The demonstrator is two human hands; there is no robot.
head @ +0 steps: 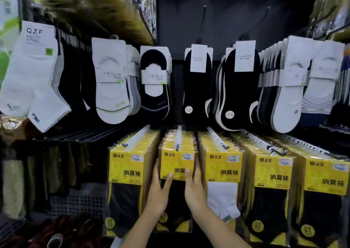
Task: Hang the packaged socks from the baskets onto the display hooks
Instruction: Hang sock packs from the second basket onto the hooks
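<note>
1. The pack (177, 164) sits at the near end of the second hook (178, 136) from the left in the lower row, at the front of its stack.
2. It stands upright with its long axis vertical: yellow header on top, dark sock below, printed face towards the viewer.
3. The hook runs from the far panel towards the viewer and passes through the top of the pack.
4. The left hand (160, 191) grips the pack's left edge, thumb on the front and fingers (156, 165) wrapped round the side.
5. The right hand (195, 190) grips the right edge the same way, thumb on the yellow header.
6. Similar yellow packs (272, 173) fill the hooks on both sides.
7. Above hangs a row of carded socks (111, 81), white and black.
8. A grey basket (75, 204) sits low on the left.
</note>
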